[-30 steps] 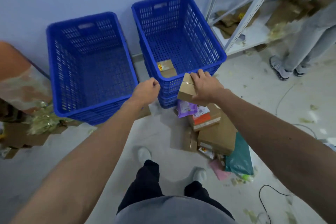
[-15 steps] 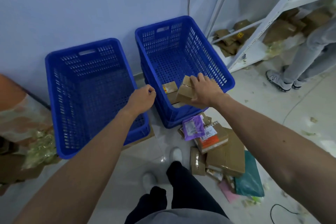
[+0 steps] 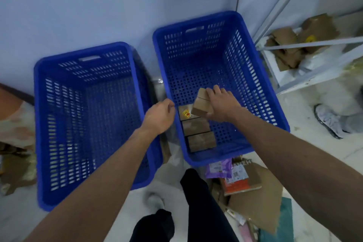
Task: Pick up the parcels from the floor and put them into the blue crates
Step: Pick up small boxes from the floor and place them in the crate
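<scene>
Two blue crates stand against the wall. My right hand grips a small brown cardboard parcel and holds it inside the right crate, above its floor. Three small brown parcels lie in a row along that crate's near left wall; the farthest one carries a yellow sticker. My left hand hovers over the gap between the crates with curled fingers and holds nothing. The left crate has nothing in it. More parcels lie in a pile on the floor in front of the right crate.
A white metal shelf with cardboard boxes stands at the right. Another person's shoe is on the floor beside it. My legs and feet are below. Cardboard scraps lie at the left edge.
My right hand has carried the parcel over the right crate's rim and further into it. The camera has come closer over the crates. My left hand stayed curled between them.
</scene>
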`<state>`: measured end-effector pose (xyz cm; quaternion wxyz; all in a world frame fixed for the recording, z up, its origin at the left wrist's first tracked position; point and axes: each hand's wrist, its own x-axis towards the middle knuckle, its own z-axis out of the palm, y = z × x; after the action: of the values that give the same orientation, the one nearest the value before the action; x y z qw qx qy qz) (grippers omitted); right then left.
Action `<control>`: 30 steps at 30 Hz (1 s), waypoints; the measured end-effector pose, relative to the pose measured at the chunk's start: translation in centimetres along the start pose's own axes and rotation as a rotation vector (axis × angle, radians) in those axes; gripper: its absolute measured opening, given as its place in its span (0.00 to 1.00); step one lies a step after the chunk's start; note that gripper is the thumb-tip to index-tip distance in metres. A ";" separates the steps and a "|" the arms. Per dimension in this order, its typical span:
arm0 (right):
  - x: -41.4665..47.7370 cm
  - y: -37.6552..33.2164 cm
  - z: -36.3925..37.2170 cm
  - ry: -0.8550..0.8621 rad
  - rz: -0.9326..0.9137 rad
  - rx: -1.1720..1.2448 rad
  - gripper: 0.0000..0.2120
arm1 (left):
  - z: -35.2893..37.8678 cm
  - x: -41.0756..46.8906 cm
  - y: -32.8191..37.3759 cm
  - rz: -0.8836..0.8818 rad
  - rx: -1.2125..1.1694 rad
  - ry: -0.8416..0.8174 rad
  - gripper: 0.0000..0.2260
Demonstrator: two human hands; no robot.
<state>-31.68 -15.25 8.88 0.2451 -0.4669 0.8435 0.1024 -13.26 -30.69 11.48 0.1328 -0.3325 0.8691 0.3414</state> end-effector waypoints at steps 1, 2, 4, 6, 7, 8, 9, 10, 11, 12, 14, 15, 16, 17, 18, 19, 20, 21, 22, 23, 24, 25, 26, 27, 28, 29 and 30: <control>1.5 0.6 0.3 -0.009 -0.005 0.005 0.43 | 0.5 1.3 -0.1 0.004 0.008 0.014 0.14; 3.0 1.2 0.6 -0.016 -0.007 0.016 0.42 | 1.1 2.5 -0.3 0.016 0.023 0.030 0.14; 5.9 2.2 1.3 -0.036 -0.004 0.052 0.39 | 2.4 5.0 -0.8 0.056 0.049 0.077 0.15; 9.0 3.1 2.3 -0.066 0.012 0.091 0.39 | 3.6 7.4 -1.5 0.106 0.075 0.148 0.14; 10.7 3.4 3.0 -0.082 0.022 0.111 0.40 | 4.2 8.6 -2.1 0.137 0.113 0.197 0.14; 12.4 3.6 3.7 -0.098 0.030 0.132 0.41 | 4.7 9.9 -2.7 0.171 0.163 0.246 0.13; 14.1 3.7 4.5 -0.113 0.035 0.153 0.42 | 5.1 11.1 -3.4 0.204 0.205 0.291 0.13; 15.8 3.8 5.2 -0.135 0.036 0.167 0.42 | 5.5 12.3 -4.0 0.235 0.231 0.323 0.13; 17.5 3.8 5.8 -0.159 0.034 0.174 0.42 | 5.8 13.6 -4.5 0.264 0.248 0.342 0.14; 19.1 3.7 6.4 -0.188 0.032 0.174 0.42 | 6.0 14.6 -4.9 0.283 0.259 0.348 0.16; 22.1 3.3 7.2 -0.253 0.025 0.180 0.44 | 6.3 16.2 -5.3 0.288 0.251 0.349 0.18; 23.5 3.0 7.6 -0.286 0.023 0.191 0.45 | 6.5 16.6 -5.3 0.283 0.226 0.352 0.19; 24.7 2.5 7.9 -0.311 0.020 0.200 0.45 | 6.6 16.8 -5.3 0.279 0.194 0.358 0.19; 25.8 2.1 8.2 -0.337 0.016 0.207 0.46 | 6.6 16.8 -5.3 0.279 0.164 0.365 0.20; 26.6 1.6 8.4 -0.359 0.006 0.210 0.46 | 6.7 16.8 -5.2 0.281 0.142 0.369 0.20; 27.3 1.2 8.7 -0.380 -0.007 0.227 0.46 | 6.6 16.8 -5.3 0.281 0.127 0.372 0.20; 28.0 0.8 9.1 -0.404 -0.018 0.253 0.46 | 6.6 16.8 -5.3 0.280 0.116 0.375 0.20; 28.6 0.5 9.3 -0.433 -0.026 0.285 0.45 | 6.5 16.8 -5.3 0.280 0.108 0.376 0.21; 29.0 0.2 9.5 -0.461 -0.034 0.311 0.44 | 6.5 16.9 -5.2 0.281 0.100 0.376 0.21; 29.4 -0.1 9.9 -0.490 -0.047 0.317 0.41 | 6.5 16.9 -5.2 0.282 0.091 0.376 0.21; 29.8 -0.4 10.2 -0.514 -0.064 0.294 0.38 | 6.5 16.8 -5.2 0.283 0.084 0.377 0.21; 30.0 -0.6 10.6 -0.532 -0.072 0.259 0.34 | 6.6 16.8 -5.1 0.284 0.078 0.378 0.21; 30.1 -0.7 11.1 -0.534 -0.063 0.234 0.32 | 6.6 16.7 -5.1 0.284 0.076 0.380 0.21; 30.1 -0.7 11.4 -0.537 -0.040 0.222 0.31 | 6.6 16.7 -5.1 0.283 0.075 0.381 0.20; 29.9 -0.7 11.8 -0.536 -0.012 0.214 0.31 | 6.7 16.7 -5.1 0.284 0.075 0.384 0.20; 29.7 -0.7 12.1 -0.522 0.026 0.200 0.31 | 6.7 16.7 -5.1 0.285 0.074 0.388 0.20; 29.4 -0.7 12.5 -0.498 0.075 0.186 0.33 | 6.6 16.7 -5.1 0.286 0.074 0.392 0.20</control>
<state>-40.13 -32.25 -16.77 0.4830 -0.3713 0.7796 0.1454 -22.20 -37.08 -3.57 -0.0761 -0.2608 0.9284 0.2535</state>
